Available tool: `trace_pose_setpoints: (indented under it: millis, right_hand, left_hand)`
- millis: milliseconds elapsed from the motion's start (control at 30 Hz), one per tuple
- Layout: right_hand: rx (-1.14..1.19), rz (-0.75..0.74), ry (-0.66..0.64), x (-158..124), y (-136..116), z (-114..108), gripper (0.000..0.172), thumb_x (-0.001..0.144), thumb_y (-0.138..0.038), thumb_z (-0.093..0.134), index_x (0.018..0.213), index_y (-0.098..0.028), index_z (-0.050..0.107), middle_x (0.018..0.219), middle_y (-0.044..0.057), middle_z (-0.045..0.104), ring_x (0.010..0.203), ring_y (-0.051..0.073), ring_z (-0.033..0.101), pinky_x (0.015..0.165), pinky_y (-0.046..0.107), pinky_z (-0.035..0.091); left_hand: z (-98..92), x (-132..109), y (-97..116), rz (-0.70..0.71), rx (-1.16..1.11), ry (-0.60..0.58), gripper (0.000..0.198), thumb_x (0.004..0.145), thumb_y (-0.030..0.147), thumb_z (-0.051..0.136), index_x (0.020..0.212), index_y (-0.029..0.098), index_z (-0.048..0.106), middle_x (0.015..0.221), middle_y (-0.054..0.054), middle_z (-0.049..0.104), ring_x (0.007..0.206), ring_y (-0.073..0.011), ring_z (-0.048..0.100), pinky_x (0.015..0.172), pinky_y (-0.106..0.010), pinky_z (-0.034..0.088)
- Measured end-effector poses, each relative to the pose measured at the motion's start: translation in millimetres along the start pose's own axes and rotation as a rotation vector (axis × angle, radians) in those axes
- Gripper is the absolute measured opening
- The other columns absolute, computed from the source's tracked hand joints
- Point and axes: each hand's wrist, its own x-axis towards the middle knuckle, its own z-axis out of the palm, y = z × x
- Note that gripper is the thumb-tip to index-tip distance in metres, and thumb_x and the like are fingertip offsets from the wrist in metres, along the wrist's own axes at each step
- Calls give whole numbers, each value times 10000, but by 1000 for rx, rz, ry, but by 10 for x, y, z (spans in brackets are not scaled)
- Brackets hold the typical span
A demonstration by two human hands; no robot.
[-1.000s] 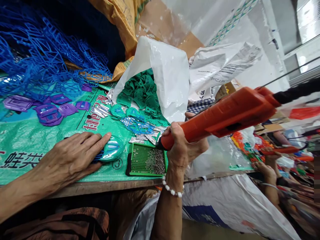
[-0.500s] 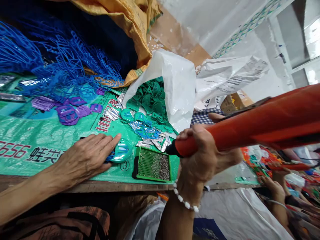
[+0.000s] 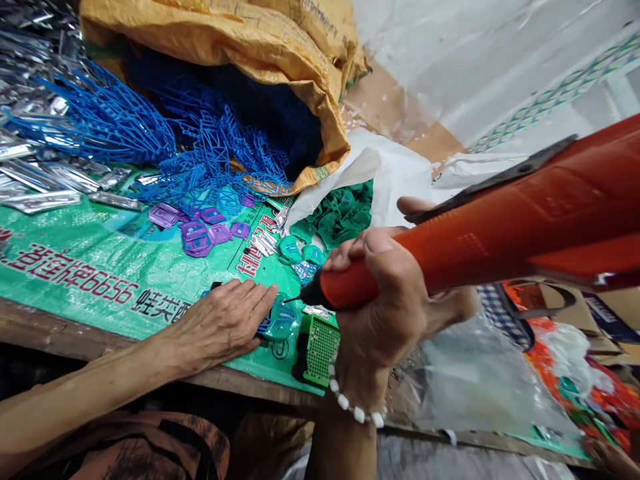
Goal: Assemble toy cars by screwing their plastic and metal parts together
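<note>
My left hand [image 3: 225, 322] lies palm down, fingers together, over a teal plastic part [image 3: 284, 321] and presses it to the table covering. Blue pieces show beside its fingers; most of that side is covered by the hand. My right hand [image 3: 393, 293], wearing a white bead bracelet, is wrapped round a red electric screwdriver [image 3: 500, 220]. The thin bit points left, at the upper surface of the teal part. Whether the bit touches it I cannot tell. A green perforated screw tray [image 3: 320, 350] stands just right of the part, partly behind my right wrist.
Purple plastic pieces [image 3: 197, 239], a heap of blue frames [image 3: 210, 147] and silver strips [image 3: 45, 177] lie to the left. Behind are an orange sack [image 3: 280, 50] and a white bag [image 3: 400, 163] of green parts [image 3: 345, 212]. The wooden table edge [image 3: 95, 333] runs along the front.
The view has swung left. My right hand has brought the screwdriver from over the screw tray to the teal part. My left hand stays on that part.
</note>
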Motion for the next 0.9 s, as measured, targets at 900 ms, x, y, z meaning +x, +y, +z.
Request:
trace_pose_setpoints:
  millis: [900]
  right_hand:
    - [120, 58, -6, -23, 135, 55, 264, 816, -286, 726, 1057, -283, 619, 659, -77, 598, 466, 139, 573, 427, 298, 517]
  left_hand:
    - [136, 2, -52, 65, -48, 84, 634, 865, 237, 702, 1410, 56, 432, 1155, -165, 675, 1031, -316, 653, 854, -426, 504]
